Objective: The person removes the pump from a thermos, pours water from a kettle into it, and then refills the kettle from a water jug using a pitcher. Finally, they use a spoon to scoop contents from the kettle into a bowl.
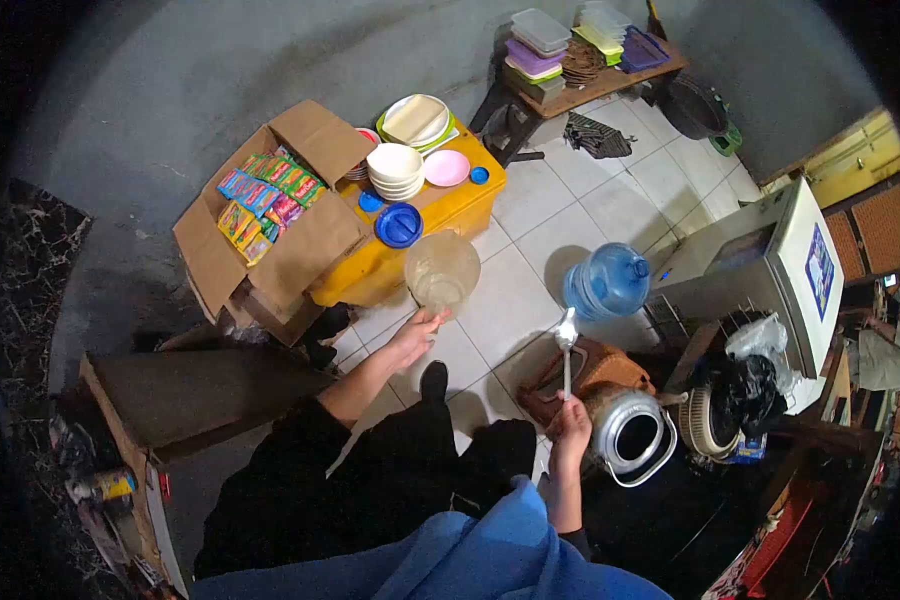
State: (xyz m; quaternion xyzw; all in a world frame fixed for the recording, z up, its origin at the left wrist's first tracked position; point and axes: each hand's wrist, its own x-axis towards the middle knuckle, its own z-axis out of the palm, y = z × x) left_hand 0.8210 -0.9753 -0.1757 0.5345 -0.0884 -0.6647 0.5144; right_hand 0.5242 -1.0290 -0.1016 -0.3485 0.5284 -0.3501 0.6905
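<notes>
My left hand (416, 338) is closed on the near rim of a translucent round bowl (442, 268), held out beside the yellow cabinet. In my right hand (569, 428) is a metal spoon (567, 345), gripped by its handle with its head pointing away from me. Beyond the spoon a blue water gallon bottle (607, 281) is on the tiled floor. Just right of that hand is a metal kettle (630, 437) with its top opening dark and its handle lying to one side.
An open cardboard box (322, 140) of colourful sachets is at left. White bowls (395, 165), a pink plate (447, 168) and a blue lid (399, 226) rest on the yellow cabinet (480, 215). Plastic containers (537, 50) are on a wooden bench (570, 98). A white fridge (770, 270) stands right.
</notes>
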